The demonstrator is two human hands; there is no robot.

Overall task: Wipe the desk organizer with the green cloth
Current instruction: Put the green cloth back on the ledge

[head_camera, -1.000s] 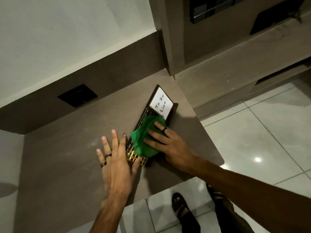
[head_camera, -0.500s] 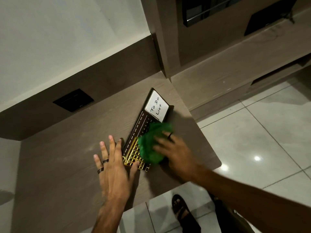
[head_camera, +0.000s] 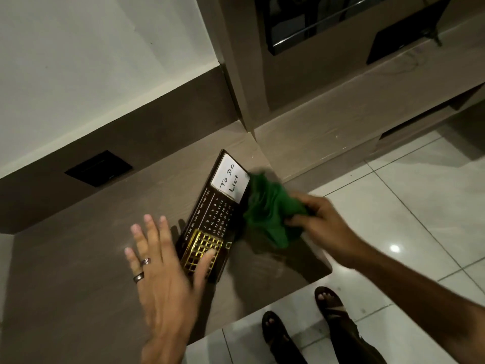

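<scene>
Green cloth (head_camera: pixel 270 214) is bunched in my right hand (head_camera: pixel 319 222), pressed against the right long side of the dark desk organizer (head_camera: pixel 214 219), which lies flat on the brown desk (head_camera: pixel 78 271). My left hand (head_camera: pixel 168 269) is spread open, thumb resting on the organizer's gold grid at its near end.

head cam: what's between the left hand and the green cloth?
The desk organizer lies between them in the head view. The left hand is spread flat at its near-left side, thumb over the gold grid; the green cloth, bunched in the right hand, is at its right edge.
</scene>
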